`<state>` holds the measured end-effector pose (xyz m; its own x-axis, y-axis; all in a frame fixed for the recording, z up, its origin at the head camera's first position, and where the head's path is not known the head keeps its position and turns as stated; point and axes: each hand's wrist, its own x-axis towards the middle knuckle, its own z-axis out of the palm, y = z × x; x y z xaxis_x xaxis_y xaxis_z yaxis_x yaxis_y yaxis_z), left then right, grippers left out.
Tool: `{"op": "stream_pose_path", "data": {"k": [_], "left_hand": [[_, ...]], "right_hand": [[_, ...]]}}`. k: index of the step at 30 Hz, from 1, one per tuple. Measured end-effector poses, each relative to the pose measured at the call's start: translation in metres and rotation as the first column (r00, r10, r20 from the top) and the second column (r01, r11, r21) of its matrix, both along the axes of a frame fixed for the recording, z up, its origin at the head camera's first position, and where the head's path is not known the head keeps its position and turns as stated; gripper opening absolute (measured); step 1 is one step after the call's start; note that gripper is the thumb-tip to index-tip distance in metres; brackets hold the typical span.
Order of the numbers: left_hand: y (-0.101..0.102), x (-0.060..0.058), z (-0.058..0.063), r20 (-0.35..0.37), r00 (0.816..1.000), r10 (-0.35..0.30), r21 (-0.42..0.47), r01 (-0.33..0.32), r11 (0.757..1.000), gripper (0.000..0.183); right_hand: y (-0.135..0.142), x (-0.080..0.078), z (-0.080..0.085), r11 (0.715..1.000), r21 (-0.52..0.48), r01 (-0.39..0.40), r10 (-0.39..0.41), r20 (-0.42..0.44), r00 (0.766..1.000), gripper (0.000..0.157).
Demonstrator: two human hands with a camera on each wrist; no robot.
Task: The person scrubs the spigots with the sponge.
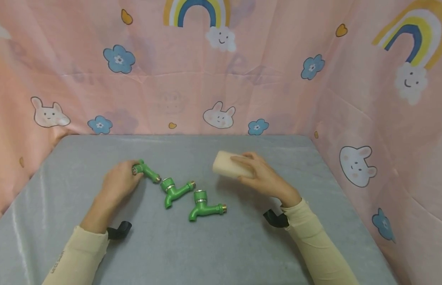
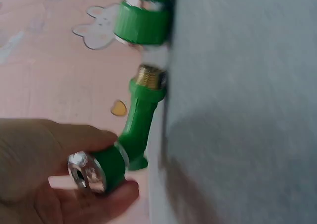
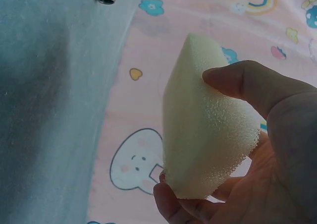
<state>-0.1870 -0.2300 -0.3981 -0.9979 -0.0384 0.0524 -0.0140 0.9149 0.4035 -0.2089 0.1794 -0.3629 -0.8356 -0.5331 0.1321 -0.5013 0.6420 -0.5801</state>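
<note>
My left hand (image 1: pixel 122 179) grips a green faucet (image 1: pixel 148 171) by its knob end, at the left of the table. In the left wrist view, thumb and fingers close round the knob of that faucet (image 2: pixel 138 120), and its brass threaded end points away from the palm. My right hand (image 1: pixel 265 176) holds a cream sponge (image 1: pixel 231 164) above the table on the right. The right wrist view shows the sponge (image 3: pixel 203 125) pinched between thumb and fingers. Two more green faucets, a middle one (image 1: pixel 174 192) and a nearer one (image 1: pixel 206 209), lie between the hands.
A grey cloth covers the table (image 1: pixel 242 249). Behind it and along the sides hangs a pink printed curtain (image 1: pixel 278 95). Black wrist mounts (image 1: pixel 276 218) stick out from both sleeves, low over the table.
</note>
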Motion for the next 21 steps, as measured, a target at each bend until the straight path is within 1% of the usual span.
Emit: {"op": "stream_pose_path", "data": {"k": [4, 7, 9, 10, 12, 13, 14, 16, 19, 21], "left_hand": [[0.009, 0.001, 0.005, -0.107, 0.994, -0.014, 0.077, 0.022, 0.997, 0.046], [0.018, 0.003, 0.009, -0.192, 0.981, -0.004, 0.106, 0.024, 0.994, 0.045], [0.025, 0.005, 0.011, -0.276, 0.961, -0.014, 0.116, 0.048, 0.992, 0.043], [0.03, 0.006, 0.012, -0.312, 0.95, -0.027, 0.128, 0.07, 0.989, 0.043], [0.04, 0.008, 0.013, -0.372, 0.926, -0.065, 0.147, 0.128, 0.981, 0.042], [0.047, 0.01, 0.014, -0.387, 0.918, -0.09, 0.158, 0.162, 0.974, 0.042], [0.053, 0.012, 0.014, -0.391, 0.914, -0.114, 0.179, 0.197, 0.964, 0.043], [0.067, 0.017, 0.015, -0.369, 0.917, -0.154, 0.24, 0.254, 0.937, 0.045], [0.086, 0.026, 0.016, -0.335, 0.921, -0.201, 0.331, 0.314, 0.89, 0.048], [0.095, 0.031, 0.017, -0.331, 0.914, -0.234, 0.374, 0.355, 0.857, 0.05]], "right_hand": [[-0.003, 0.003, 0.0, 1.0, -0.024, -0.016, 0.016, -0.024, 1.0, 0.058], [-0.009, 0.006, 0.0, 0.998, -0.045, -0.038, 0.035, -0.066, 0.997, 0.058], [-0.014, 0.009, 0.0, 0.997, -0.061, -0.049, 0.043, -0.094, 0.995, 0.06], [-0.017, 0.011, 0.0, 0.996, -0.066, -0.054, 0.046, -0.109, 0.993, 0.061], [-0.023, 0.013, -0.001, 0.994, -0.081, -0.067, 0.055, -0.141, 0.988, 0.063], [-0.025, 0.015, -0.001, 0.993, -0.086, -0.075, 0.061, -0.161, 0.985, 0.064], [-0.028, 0.016, -0.001, 0.992, -0.092, -0.086, 0.068, -0.181, 0.981, 0.065], [-0.033, 0.019, -0.002, 0.99, -0.093, -0.109, 0.085, -0.23, 0.969, 0.067], [-0.039, 0.022, -0.004, 0.987, -0.085, -0.139, 0.108, -0.297, 0.949, 0.067], [-0.043, 0.024, -0.005, 0.985, -0.074, -0.157, 0.125, -0.326, 0.937, 0.066]]}}
